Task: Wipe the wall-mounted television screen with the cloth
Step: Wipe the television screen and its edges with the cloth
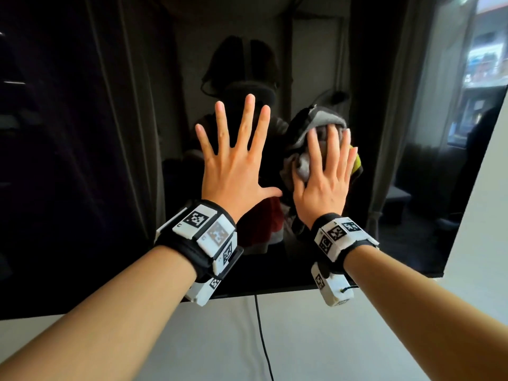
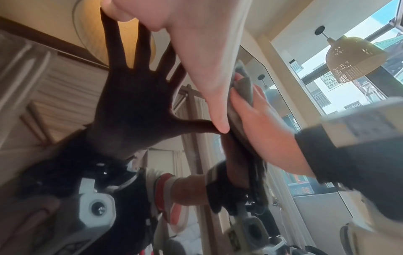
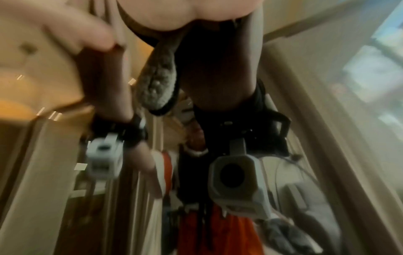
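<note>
The wall-mounted television screen [image 1: 110, 133] is dark and glossy and fills most of the head view, mirroring the room and both arms. My left hand [image 1: 242, 163] lies flat on the glass with its fingers spread wide, holding nothing. Just to its right, my right hand [image 1: 327, 171] presses a crumpled grey cloth [image 1: 316, 119] against the screen with straight fingers. In the left wrist view the left palm [image 2: 196, 51] meets its dark reflection, and the right hand [image 2: 266, 124] covers the cloth [image 2: 245, 86]. In the blurred right wrist view a fluffy end of the cloth [image 3: 159, 86] hangs below the palm [image 3: 185, 13].
The television's bottom edge [image 1: 275, 291] runs just under my wrists, and its right edge [image 1: 472, 188] slants up at the right. White wall [image 1: 343, 339] lies below and to the right. A thin black cable [image 1: 262, 334] hangs down from the bottom edge.
</note>
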Available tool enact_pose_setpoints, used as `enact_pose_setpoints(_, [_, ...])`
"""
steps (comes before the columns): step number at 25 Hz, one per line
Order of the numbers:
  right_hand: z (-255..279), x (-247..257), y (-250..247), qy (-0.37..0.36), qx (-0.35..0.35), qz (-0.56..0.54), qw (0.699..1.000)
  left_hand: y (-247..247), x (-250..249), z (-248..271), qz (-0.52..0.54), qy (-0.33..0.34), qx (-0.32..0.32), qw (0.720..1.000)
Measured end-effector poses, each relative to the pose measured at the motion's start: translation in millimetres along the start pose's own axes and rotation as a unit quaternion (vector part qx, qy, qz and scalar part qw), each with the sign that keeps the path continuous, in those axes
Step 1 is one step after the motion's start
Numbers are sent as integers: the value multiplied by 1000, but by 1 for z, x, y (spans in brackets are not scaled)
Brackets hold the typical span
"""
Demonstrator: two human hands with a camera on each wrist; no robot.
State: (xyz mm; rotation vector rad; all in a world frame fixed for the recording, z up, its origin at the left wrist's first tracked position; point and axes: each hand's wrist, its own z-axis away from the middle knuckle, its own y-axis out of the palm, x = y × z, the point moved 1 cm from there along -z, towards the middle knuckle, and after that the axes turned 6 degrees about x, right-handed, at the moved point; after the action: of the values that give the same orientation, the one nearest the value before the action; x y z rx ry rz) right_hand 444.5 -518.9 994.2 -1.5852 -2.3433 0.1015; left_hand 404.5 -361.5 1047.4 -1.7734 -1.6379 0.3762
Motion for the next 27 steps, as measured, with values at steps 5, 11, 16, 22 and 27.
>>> enact_pose_setpoints(5, [-37,3,-9,63,-50,-10,997,4,43,35,-38,-15,-2,999])
enact_pose_setpoints(11, [-9,65,18,-105,23,-4,994,13,102,58,-41,-35,36,998])
enact_pose_setpoints(16, [-22,100,24,30,-28,-9,999,18,102,56,-25,-26,22,999])
enact_pose_setpoints(22, [-29,96,25,89,-58,4,994,19,105,59,0,-18,15,1000])
enact_pose_setpoints(27, [26,119,45,-45,30,22,998,17,112,62,25,-11,2,1000])
